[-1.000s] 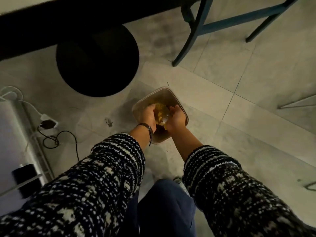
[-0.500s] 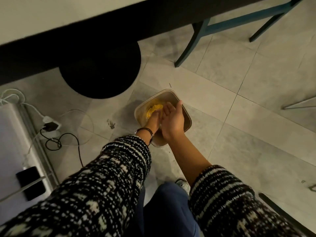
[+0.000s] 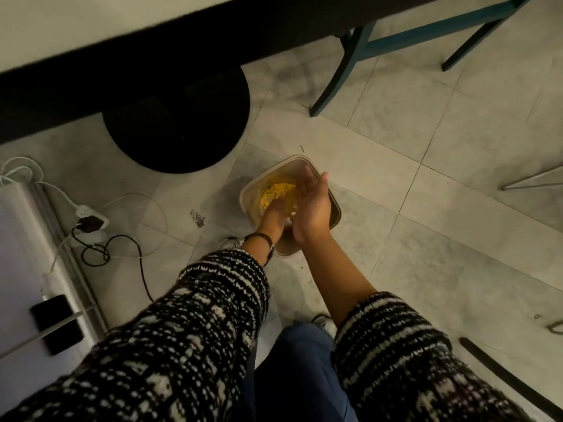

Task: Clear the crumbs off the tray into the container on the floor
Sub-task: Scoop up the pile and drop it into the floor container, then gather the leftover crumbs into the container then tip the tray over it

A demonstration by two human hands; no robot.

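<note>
Only one view is given, from a wide-angle camera worn on the person's head. It faces down and a little forward, toward the floor. The container lies near the middle of the view, not very close. The left sleeve and the right sleeve enter from the bottom edge, very near the lens. The surface crosses the top left corner.

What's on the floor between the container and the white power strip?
Head view: a small dark smudge and a loop of thin white cable lie between the container and the power strip.
</note>
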